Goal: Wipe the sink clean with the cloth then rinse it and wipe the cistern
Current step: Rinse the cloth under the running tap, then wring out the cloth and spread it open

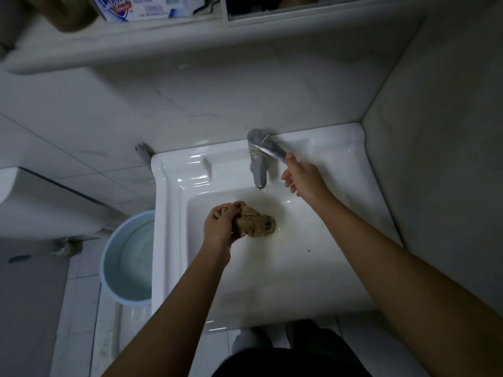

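Note:
A white rectangular sink (174, 191) fills the middle of the head view. In its basin my left hand (220, 227) grips a bunched brown cloth (257, 223), which rests on the basin floor just below the spout. A grey metal tap (258, 167) stands at the back rim, with a rubber band round its lever. My right hand (302, 176) touches the end of the tap lever (275, 152) with its fingertips. No stream of water shows under the spout. Part of the white cistern (40, 200) shows at the left edge.
A pale blue bucket (109, 251) holding water stands on the floor left of the sink. A shelf (136, 42) above carries a soap box (147, 6). Tiled walls close in behind and on the right. Dark specks and a yellowish stain lie in the basin.

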The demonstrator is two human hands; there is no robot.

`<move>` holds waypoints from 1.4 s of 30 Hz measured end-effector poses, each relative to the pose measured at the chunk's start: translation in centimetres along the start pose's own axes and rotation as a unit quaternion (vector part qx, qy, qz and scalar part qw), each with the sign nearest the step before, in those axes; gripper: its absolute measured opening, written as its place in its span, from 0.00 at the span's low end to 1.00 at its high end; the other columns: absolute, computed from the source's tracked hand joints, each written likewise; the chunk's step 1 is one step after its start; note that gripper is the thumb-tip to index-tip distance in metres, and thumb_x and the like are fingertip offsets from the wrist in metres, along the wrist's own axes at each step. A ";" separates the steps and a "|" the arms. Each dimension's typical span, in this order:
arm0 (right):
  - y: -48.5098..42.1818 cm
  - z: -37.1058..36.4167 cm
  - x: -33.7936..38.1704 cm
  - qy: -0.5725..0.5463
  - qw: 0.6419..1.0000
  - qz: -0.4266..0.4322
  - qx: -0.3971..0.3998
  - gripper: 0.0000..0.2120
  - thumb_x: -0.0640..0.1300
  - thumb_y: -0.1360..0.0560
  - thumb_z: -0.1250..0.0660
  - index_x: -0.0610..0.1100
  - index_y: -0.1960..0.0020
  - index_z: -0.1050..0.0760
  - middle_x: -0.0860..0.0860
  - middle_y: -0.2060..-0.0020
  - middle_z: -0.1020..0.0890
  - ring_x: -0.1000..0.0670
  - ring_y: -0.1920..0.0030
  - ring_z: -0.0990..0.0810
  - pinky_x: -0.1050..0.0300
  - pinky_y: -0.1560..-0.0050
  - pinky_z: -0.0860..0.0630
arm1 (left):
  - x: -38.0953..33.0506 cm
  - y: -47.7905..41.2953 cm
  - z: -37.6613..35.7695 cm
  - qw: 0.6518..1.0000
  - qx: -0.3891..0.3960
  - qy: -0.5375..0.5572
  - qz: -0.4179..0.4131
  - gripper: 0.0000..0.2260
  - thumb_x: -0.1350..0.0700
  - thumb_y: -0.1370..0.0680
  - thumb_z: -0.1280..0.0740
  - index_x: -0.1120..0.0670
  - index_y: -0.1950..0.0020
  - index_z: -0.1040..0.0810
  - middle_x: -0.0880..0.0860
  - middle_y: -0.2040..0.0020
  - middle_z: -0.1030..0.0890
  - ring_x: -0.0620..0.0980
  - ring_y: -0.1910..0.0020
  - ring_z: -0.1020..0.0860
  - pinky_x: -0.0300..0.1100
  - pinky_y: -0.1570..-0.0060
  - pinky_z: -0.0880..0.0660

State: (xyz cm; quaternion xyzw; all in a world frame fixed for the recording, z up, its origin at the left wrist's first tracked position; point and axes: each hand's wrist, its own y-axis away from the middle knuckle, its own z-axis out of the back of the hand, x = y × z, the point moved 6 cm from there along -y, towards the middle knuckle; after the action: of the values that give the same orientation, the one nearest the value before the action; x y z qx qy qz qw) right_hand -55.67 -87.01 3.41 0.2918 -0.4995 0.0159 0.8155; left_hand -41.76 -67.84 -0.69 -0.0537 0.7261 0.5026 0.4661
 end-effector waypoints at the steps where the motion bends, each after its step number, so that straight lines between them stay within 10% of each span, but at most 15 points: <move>1: 0.8 -0.7 -1.1 0.006 0.999 -0.033 0.021 0.29 0.65 0.20 0.46 0.42 0.59 0.21 0.48 0.65 0.18 0.49 0.68 0.24 0.58 0.64 0.28 | -0.2 0.5 0.1 1.000 0.003 -0.009 -0.007 0.12 0.57 0.22 0.30 0.60 0.40 0.20 0.61 0.53 0.16 0.53 0.65 0.20 0.43 0.68 0.23; 7: 10.2 -8.5 -10.4 -0.172 0.906 -0.268 0.280 0.32 0.69 0.25 0.39 0.44 0.36 0.22 0.41 0.40 0.18 0.41 0.44 0.17 0.46 0.52 0.17 | 0.4 2.5 -0.5 0.992 0.081 -0.088 -0.035 0.11 0.50 0.25 0.26 0.57 0.53 0.18 0.57 0.60 0.17 0.53 0.65 0.21 0.45 0.66 0.24; 15: 12.5 -9.4 -9.8 -0.244 0.886 -0.270 0.287 0.19 0.36 0.23 0.40 0.32 0.34 0.26 0.39 0.48 0.17 0.45 0.53 0.15 0.52 0.54 0.18 | 0.9 3.6 1.5 0.930 0.097 -0.296 -0.195 0.08 0.56 0.25 0.30 0.46 0.48 0.22 0.54 0.57 0.20 0.55 0.55 0.19 0.53 0.49 0.20; 19: 12.5 -9.8 -7.9 -0.242 0.899 -0.194 0.308 0.26 0.37 0.27 0.38 0.48 0.30 0.35 0.43 0.43 0.20 0.46 0.53 0.16 0.51 0.54 0.19 | 0.0 3.7 2.4 0.916 0.094 -0.311 -0.234 0.11 0.58 0.23 0.30 0.49 0.41 0.20 0.49 0.50 0.21 0.50 0.51 0.20 0.46 0.46 0.21; 22: 12.6 -9.9 -6.4 -0.051 0.953 -0.042 0.297 0.41 0.42 0.31 0.28 0.58 0.23 0.43 0.48 0.36 0.26 0.51 0.50 0.17 0.56 0.53 0.20 | -0.8 3.7 2.7 0.925 0.118 -0.296 -0.206 0.12 0.59 0.22 0.31 0.51 0.39 0.21 0.51 0.50 0.16 0.50 0.50 0.17 0.44 0.47 0.20; 26: 13.1 -11.0 -4.9 0.175 0.939 0.155 0.254 0.40 0.48 0.31 0.23 0.53 0.24 0.38 0.59 0.38 0.25 0.55 0.39 0.23 0.54 0.36 0.24 | -1.8 3.8 2.6 0.917 0.153 -0.328 -0.166 0.13 0.57 0.21 0.33 0.51 0.36 0.25 0.53 0.59 0.17 0.50 0.61 0.20 0.39 0.61 0.25; 33: 12.6 -8.8 -4.5 0.302 0.913 0.240 0.136 0.19 0.57 0.27 0.31 0.58 0.37 0.28 0.56 0.48 0.19 0.51 0.50 0.19 0.50 0.50 0.21 | -1.8 4.7 2.9 0.927 0.176 -0.296 -0.148 0.11 0.63 0.21 0.35 0.57 0.38 0.25 0.56 0.56 0.19 0.39 0.72 0.21 0.31 0.65 0.23; 39: 12.7 -9.1 -5.7 0.334 0.893 0.233 0.190 0.46 0.57 0.29 0.28 0.62 0.21 0.53 0.53 0.29 0.28 0.48 0.39 0.21 0.50 0.42 0.22 | -1.7 4.2 3.1 0.918 0.194 -0.322 -0.129 0.11 0.67 0.25 0.31 0.60 0.45 0.16 0.53 0.56 0.15 0.42 0.62 0.18 0.30 0.60 0.22; 42: 12.2 -9.4 -6.1 0.353 0.891 0.210 0.191 0.38 0.57 0.32 0.25 0.58 0.26 0.37 0.59 0.42 0.21 0.53 0.46 0.20 0.55 0.49 0.23 | -1.3 3.6 3.2 0.925 0.172 -0.313 -0.132 0.08 0.67 0.26 0.28 0.60 0.48 0.19 0.52 0.56 0.18 0.49 0.56 0.19 0.38 0.54 0.20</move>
State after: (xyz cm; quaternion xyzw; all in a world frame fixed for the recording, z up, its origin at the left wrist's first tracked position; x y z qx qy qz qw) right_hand -54.98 -70.61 0.92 0.3053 -0.2156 0.3841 0.8443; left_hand -40.97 -64.07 2.47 0.0923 0.6048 0.2951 0.7339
